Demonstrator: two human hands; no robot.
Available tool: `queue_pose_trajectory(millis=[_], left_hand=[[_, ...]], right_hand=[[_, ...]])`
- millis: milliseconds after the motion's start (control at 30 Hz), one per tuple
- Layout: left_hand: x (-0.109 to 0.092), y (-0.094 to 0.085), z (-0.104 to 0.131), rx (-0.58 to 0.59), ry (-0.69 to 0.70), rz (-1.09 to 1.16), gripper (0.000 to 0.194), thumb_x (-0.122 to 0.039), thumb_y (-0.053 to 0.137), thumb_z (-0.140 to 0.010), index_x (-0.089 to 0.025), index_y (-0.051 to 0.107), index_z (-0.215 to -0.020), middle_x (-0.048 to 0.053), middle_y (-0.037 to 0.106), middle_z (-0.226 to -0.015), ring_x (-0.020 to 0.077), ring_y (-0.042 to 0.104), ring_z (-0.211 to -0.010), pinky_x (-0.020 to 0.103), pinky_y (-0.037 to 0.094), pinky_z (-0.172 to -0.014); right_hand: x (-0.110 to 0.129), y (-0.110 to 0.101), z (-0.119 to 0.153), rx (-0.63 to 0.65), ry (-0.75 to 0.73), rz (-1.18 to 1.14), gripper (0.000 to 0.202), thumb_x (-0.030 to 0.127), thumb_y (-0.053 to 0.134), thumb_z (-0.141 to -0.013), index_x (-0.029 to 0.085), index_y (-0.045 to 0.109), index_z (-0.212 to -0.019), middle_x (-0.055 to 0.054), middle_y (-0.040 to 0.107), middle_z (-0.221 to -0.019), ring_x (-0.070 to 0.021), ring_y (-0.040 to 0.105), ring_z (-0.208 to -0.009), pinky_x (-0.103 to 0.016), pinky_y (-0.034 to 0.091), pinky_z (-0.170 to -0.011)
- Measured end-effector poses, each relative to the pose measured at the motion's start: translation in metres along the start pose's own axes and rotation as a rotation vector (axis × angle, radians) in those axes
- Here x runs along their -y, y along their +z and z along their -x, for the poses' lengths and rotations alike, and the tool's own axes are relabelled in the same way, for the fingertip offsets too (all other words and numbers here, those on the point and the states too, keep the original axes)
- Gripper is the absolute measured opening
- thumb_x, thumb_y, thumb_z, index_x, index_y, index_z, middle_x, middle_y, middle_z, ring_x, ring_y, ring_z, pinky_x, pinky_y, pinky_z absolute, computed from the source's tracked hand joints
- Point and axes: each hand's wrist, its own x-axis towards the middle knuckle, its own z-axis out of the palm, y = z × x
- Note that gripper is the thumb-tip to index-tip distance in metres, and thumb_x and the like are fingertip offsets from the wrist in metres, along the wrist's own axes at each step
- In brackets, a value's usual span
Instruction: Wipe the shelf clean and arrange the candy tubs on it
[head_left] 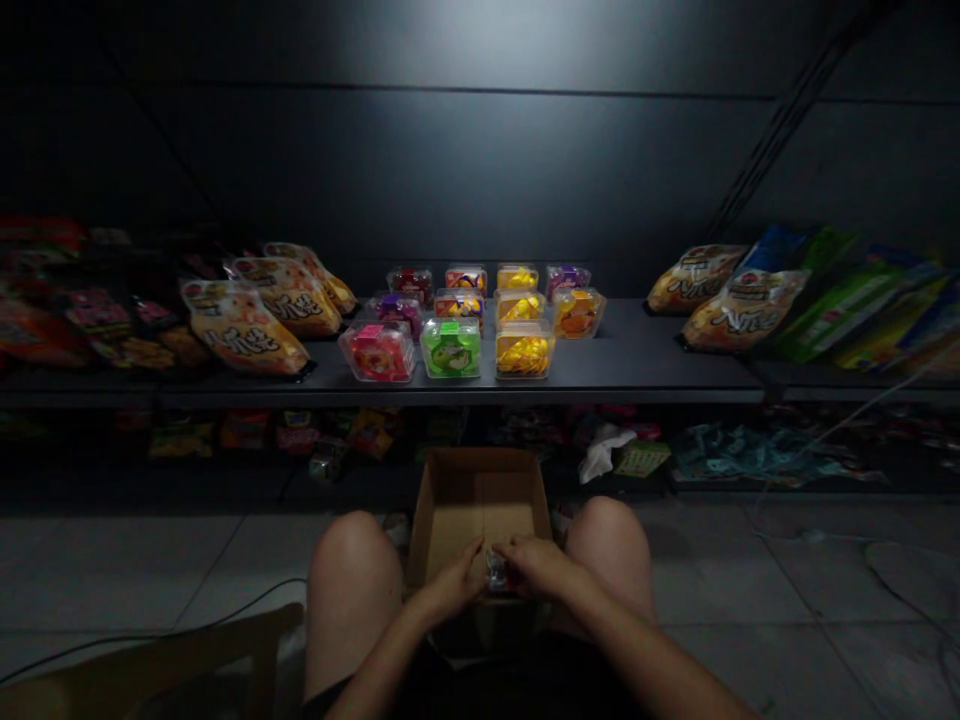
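Between my knees stands an open cardboard box [484, 490]. At its near end, a small clear plastic tub [496, 572] with dark red contents is held between my two hands. My left hand [457, 582] presses against the tub's left side, fingers pointing forward. My right hand [538, 565] curls over the right side and covers much of it. On the shelf ahead, similar clear tubs stand in rows: a red one [379, 352], a green one [451, 348], a yellow one [524, 350] in front, with purple, orange and others behind.
Orange snack bags [244, 330] lean at the left of the grey shelf [615, 365], with more bags [742, 312] at the right. Assorted packets [367, 432] fill the dim lower shelf. A chair [240, 650] and black cable [172, 635] lie left on the tiled floor.
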Motion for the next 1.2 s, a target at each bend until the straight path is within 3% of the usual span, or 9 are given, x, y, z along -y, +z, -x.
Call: queue_pose_trajectory(millis=[133,233,367,500,567,800,1000,1100,1200], left_hand=[[0.003,-0.006,-0.003,-0.015,0.025,0.020,0.078,-0.041,0.073,-0.067,-0.018,0.050,-0.138,0.016,0.052,-0.143,0.0316,0.046,-0.135,0.047,0.031,-0.114],[-0.003,-0.018,-0.006,-0.054,0.074,0.061,0.082,-0.049,0.069,-0.073,-0.018,0.042,-0.143,0.015,0.044,-0.150,0.0279,0.039,-0.140,0.042,0.028,-0.116],[-0.031,-0.032,-0.003,-0.083,0.119,0.257,0.073,-0.057,0.068,-0.075,-0.023,0.050,-0.137,0.010,0.046,-0.149,0.0269,0.037,-0.141,0.043,0.025,-0.118],[-0.066,-0.033,0.008,0.005,0.051,0.500,0.062,-0.059,0.065,-0.077,-0.029,0.056,-0.130,0.008,0.055,-0.142,0.0283,0.050,-0.131,0.046,0.040,-0.108],[-0.079,-0.031,0.013,-0.010,-0.014,0.559,0.063,-0.059,0.067,-0.076,-0.029,0.054,-0.130,0.009,0.057,-0.138,0.0282,0.057,-0.123,0.044,0.047,-0.100],[-0.097,-0.032,0.018,-0.115,-0.012,0.649,0.069,-0.057,0.073,-0.071,-0.025,0.053,-0.128,0.012,0.060,-0.132,0.0258,0.062,-0.111,0.031,0.051,-0.081],[-0.112,-0.022,0.014,-0.216,0.048,0.783,0.070,-0.059,0.072,-0.072,-0.025,0.045,-0.127,0.012,0.064,-0.120,0.0231,0.068,-0.096,0.033,0.053,-0.076],[-0.127,-0.010,0.010,-0.248,0.073,0.756,0.067,-0.060,0.070,-0.072,-0.024,0.045,-0.124,0.012,0.066,-0.115,0.0246,0.068,-0.097,0.036,0.053,-0.079],[-0.144,0.005,0.004,-0.222,0.144,0.714,0.064,-0.059,0.068,-0.075,-0.025,0.045,-0.125,0.014,0.062,-0.126,0.0276,0.064,-0.111,0.040,0.051,-0.090]], right_hand=[[0.002,-0.019,-0.001,-0.112,0.037,-0.074,0.038,0.027,0.068,-0.072,0.022,0.066,-0.109,-0.007,0.070,-0.100,-0.0229,0.065,-0.085,-0.026,0.046,-0.070],[0.000,-0.038,0.001,-0.235,0.009,-0.272,0.039,0.025,0.066,-0.071,0.023,0.067,-0.110,-0.005,0.072,-0.101,-0.0219,0.065,-0.088,-0.027,0.047,-0.074],[-0.007,-0.071,0.005,-0.309,-0.029,-0.715,0.048,0.023,0.065,-0.071,0.021,0.065,-0.119,-0.006,0.072,-0.110,-0.0223,0.067,-0.093,-0.033,0.052,-0.082],[-0.007,-0.097,0.009,-0.319,-0.075,-1.043,0.046,0.034,0.068,-0.075,0.020,0.065,-0.118,-0.008,0.069,-0.119,-0.0247,0.064,-0.106,-0.042,0.050,-0.094],[-0.004,-0.104,0.011,-0.349,-0.066,-1.143,0.044,0.039,0.070,-0.076,0.020,0.066,-0.116,-0.008,0.068,-0.120,-0.0254,0.063,-0.110,-0.044,0.048,-0.098],[0.001,-0.097,0.022,-0.526,-0.001,-1.406,0.053,0.053,0.066,-0.082,0.028,0.057,-0.128,-0.009,0.057,-0.137,-0.0271,0.052,-0.127,-0.046,0.040,-0.106],[-0.003,-0.076,0.027,-0.594,-0.010,-1.417,0.070,0.044,0.080,-0.070,0.027,0.049,-0.130,-0.011,0.061,-0.128,-0.0279,0.059,-0.117,-0.047,0.046,-0.100],[-0.003,-0.076,0.030,-0.643,-0.017,-1.458,0.075,0.044,0.078,-0.071,0.027,0.043,-0.136,-0.011,0.063,-0.125,-0.0277,0.062,-0.113,-0.047,0.049,-0.096],[-0.009,-0.087,0.036,-0.755,0.043,-1.436,0.066,0.050,0.073,-0.074,0.025,0.049,-0.130,-0.012,0.064,-0.125,-0.0291,0.062,-0.114,-0.046,0.051,-0.095]])
